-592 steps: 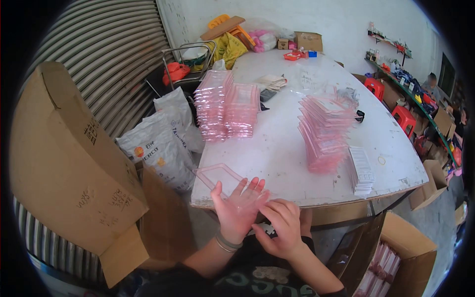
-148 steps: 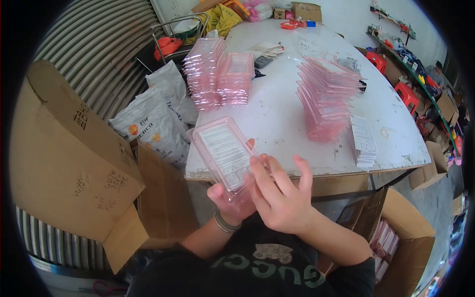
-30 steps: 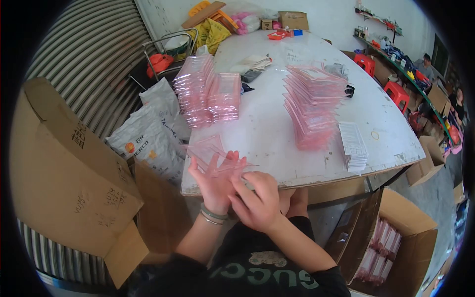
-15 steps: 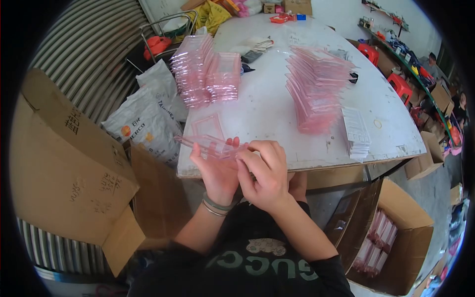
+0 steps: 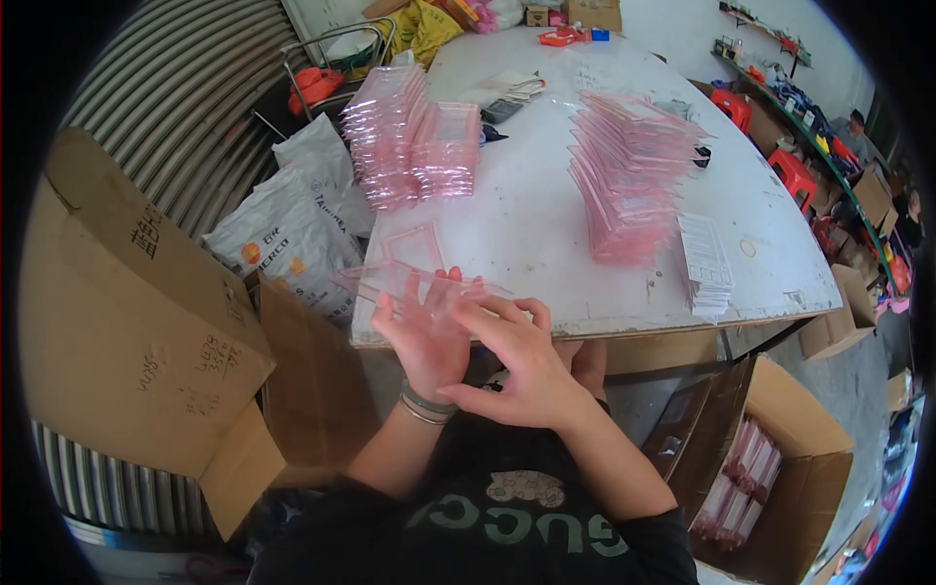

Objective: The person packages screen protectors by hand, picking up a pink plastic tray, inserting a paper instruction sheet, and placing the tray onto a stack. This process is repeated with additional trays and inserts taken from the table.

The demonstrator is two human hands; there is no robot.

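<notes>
Near the table's front left edge, my left hand [image 5: 429, 341] supports a clear pink plastic case [image 5: 390, 277] from below, its fingers seen through the plastic. My right hand [image 5: 531, 366] is at the right end of this case, thumb spread away from the fingers; the fingertips lie on or just over the plastic. Another flat pink piece [image 5: 417, 244] lies on the table behind the case. Farther back on the left stand two stacks of pink cases [image 5: 385, 136]. To the right rises a tall, leaning stack of pink pieces [image 5: 624, 185].
A stack of white printed cards [image 5: 704, 258] sits near the front edge of the white table [image 5: 526, 234]. An open carton [image 5: 799, 487] with packed pink bundles stands at lower right. Large cardboard [image 5: 146, 302] and white sacks [image 5: 288, 234] flank the left. People sit far right.
My right hand has gone from a pinch at the case's edge to spread fingers, its thumb moving down and away. The case now lies flatter across my left hand.
</notes>
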